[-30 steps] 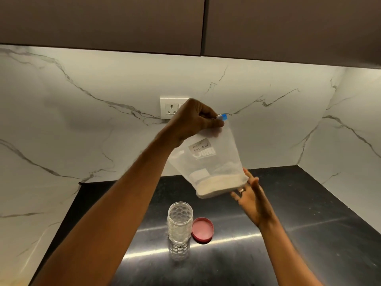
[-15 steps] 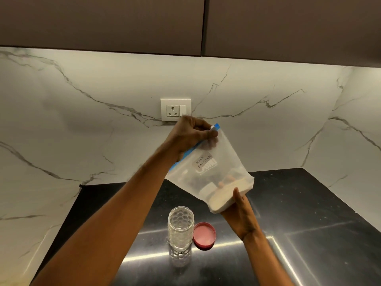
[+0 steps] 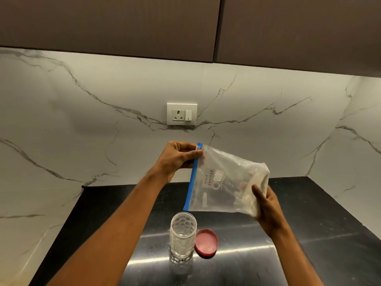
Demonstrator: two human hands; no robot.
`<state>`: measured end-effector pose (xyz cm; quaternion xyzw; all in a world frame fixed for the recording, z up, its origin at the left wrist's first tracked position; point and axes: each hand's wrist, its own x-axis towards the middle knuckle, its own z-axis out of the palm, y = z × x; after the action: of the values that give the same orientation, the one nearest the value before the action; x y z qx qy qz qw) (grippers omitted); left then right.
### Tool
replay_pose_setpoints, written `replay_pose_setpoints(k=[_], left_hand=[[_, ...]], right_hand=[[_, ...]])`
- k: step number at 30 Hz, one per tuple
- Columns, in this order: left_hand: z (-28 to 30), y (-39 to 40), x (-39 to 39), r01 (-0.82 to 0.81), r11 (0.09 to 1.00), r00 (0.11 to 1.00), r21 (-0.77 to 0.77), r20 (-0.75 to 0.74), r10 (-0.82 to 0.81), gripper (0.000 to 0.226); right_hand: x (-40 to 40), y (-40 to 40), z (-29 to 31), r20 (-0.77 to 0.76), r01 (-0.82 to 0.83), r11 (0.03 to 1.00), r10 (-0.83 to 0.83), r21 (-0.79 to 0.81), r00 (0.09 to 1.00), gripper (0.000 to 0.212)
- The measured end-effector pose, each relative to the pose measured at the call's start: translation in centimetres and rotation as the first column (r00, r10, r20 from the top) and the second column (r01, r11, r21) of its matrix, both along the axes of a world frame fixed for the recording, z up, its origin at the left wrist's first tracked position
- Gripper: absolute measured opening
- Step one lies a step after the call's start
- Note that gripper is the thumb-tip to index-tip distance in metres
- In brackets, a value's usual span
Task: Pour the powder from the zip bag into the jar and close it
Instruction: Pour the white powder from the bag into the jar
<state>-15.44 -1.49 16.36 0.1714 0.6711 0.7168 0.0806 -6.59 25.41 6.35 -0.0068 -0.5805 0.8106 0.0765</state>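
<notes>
A clear zip bag (image 3: 222,182) with a blue zip strip and a "milk powder" label lies sideways in the air above the counter. My left hand (image 3: 177,159) pinches its zip end at the upper corner. My right hand (image 3: 268,207) grips the bottom end, where white powder is bunched. The zip strip's lower corner hangs just above and right of the clear textured jar (image 3: 182,234), which stands upright and uncovered on the black counter. Its pink lid (image 3: 206,242) lies flat beside the jar on the right.
The black glossy counter (image 3: 309,254) runs back to a white marble wall with a socket and switch plate (image 3: 181,114). Dark cabinets (image 3: 123,23) hang overhead. The marble side wall closes off the right.
The bag has swung from hanging upright to lying sideways, zip end left. My right hand went from open under it to gripping the powder end. The left hand dropped lower.
</notes>
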Motion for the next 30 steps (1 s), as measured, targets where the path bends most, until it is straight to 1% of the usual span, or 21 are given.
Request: replay_pose_setpoints(k=[1,2,7,9,12,13,16,18,21,25,30], left_hand=[[-0.5,-0.1,0.0,-0.007,1.0,1.0,0.001,0.011,0.007,0.02],[-1.0,-0.3,0.0,-0.013,1.0,1.0,0.001,0.02,0.013,0.021],[-3.8,-0.8,0.5,-0.038,0.999,0.997,0.037,0.074,0.035,0.02],[-4.9,-1.1,0.7,-0.054,0.997,0.994,0.062,0.098,0.048,0.022],[-6.4,-1.7,0.9,-0.09,0.991,0.988,0.095,0.136,0.076,0.023],[-6.9,-1.9,1.0,-0.104,0.989,0.985,0.109,0.148,0.087,0.024],[-8.1,-2.4,1.2,-0.154,0.975,0.975,0.162,0.187,0.123,0.023],[-8.6,-2.7,1.4,-0.178,0.966,0.969,0.186,0.202,0.139,0.023],[-9.0,-3.1,1.8,-0.196,0.956,0.966,0.217,0.211,0.15,0.024],[-9.5,-3.6,2.2,-0.221,0.942,0.959,0.254,0.231,0.163,0.028],[-10.1,-4.2,2.6,-0.249,0.926,0.952,0.283,0.244,0.182,0.029]], right_hand=[[0.0,0.2,0.1,-0.003,0.017,0.999,-0.017,0.029,1.0,0.05],[-0.1,0.4,0.1,-0.004,0.033,0.998,-0.033,0.057,0.999,0.046],[-0.1,1.0,0.0,-0.003,0.058,0.983,-0.058,0.174,0.998,0.048],[-0.2,1.0,-0.1,0.009,0.06,0.97,-0.063,0.235,0.998,0.057],[-0.4,0.9,0.0,0.01,0.051,0.948,-0.057,0.314,0.998,0.079],[-0.5,0.8,0.0,0.004,0.049,0.939,-0.053,0.339,0.999,0.08],[-0.8,0.4,0.5,-0.023,0.045,0.916,-0.039,0.399,0.999,0.058],[-1.0,0.0,0.8,-0.039,0.044,0.899,-0.03,0.435,0.999,0.049],[-1.3,-0.5,1.1,-0.069,0.049,0.883,-0.019,0.466,0.997,0.048],[-1.8,-1.0,1.5,-0.104,0.06,0.862,-0.009,0.504,0.995,0.054],[-2.1,-1.5,1.7,-0.146,0.03,0.863,0.051,0.504,0.988,0.047]])
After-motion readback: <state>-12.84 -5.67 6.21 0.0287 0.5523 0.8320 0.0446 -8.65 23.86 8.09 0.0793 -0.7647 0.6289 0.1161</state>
